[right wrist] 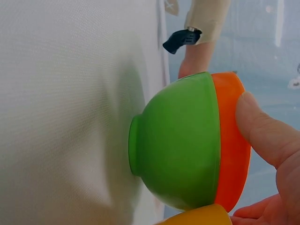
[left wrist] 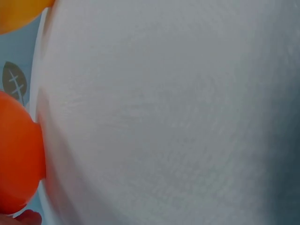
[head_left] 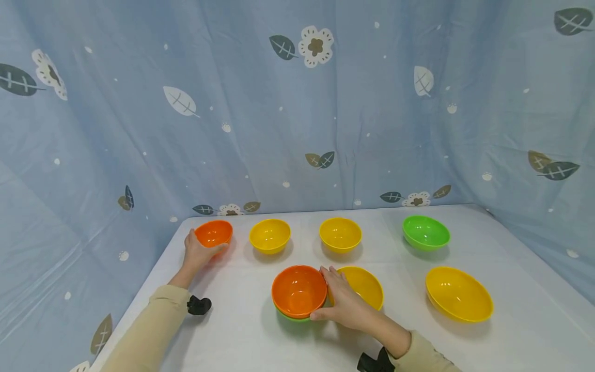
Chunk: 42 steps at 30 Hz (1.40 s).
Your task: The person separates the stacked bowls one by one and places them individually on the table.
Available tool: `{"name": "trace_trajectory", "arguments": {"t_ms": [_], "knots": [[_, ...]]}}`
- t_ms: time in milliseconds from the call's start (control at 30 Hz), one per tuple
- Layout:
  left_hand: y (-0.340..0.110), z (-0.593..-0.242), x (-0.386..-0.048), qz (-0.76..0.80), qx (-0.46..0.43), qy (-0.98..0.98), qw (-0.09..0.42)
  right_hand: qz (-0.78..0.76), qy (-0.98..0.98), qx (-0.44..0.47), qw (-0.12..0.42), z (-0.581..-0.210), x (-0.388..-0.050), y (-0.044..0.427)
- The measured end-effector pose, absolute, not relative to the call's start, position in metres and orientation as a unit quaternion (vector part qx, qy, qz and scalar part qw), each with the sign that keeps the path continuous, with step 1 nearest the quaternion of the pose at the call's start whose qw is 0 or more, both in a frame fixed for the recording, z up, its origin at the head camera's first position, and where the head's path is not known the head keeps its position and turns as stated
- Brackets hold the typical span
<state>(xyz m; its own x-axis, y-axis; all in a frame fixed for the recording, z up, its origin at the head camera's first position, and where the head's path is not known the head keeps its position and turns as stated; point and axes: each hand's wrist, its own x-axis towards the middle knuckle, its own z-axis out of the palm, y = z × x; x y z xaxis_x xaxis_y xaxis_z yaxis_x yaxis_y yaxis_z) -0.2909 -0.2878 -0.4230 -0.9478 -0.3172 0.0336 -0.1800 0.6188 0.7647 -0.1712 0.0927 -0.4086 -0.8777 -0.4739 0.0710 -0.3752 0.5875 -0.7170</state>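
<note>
At the back left corner of the table, my left hand grips an orange bowl by its sides, thumb on the right and fingers on the left. In the left wrist view that orange bowl shows at the left edge with a fingertip below it. My right hand holds a second orange bowl at its right side, thumb near and fingers far. This one sits nested in a green bowl. A yellow bowl stands right beside the stack, partly hidden by the right hand.
Two yellow bowls, one left and one right, stand along the back. A lone green bowl is at the back right, with a larger-looking yellow bowl nearer. A blue patterned curtain hangs behind the white table.
</note>
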Motion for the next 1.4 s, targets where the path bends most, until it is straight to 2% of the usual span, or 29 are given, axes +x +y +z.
{"name": "trace_trajectory", "arguments": {"t_ms": [600,967,1400], "knots": [[-0.289,-0.422,-0.292,-0.371,0.142,-0.915,0.065,-0.394,0.887,-0.228,0.074,-0.408,-0.17,0.092],[-0.288,-0.418,-0.282,-0.36,0.125,-0.92,0.089,-0.387,0.889,-0.232,0.071,-0.409,-0.171,0.092],[-0.258,-0.387,-0.25,-0.378,0.026,-0.917,0.122,-0.386,0.891,-0.23,0.069,-0.41,-0.173,0.093]]}}
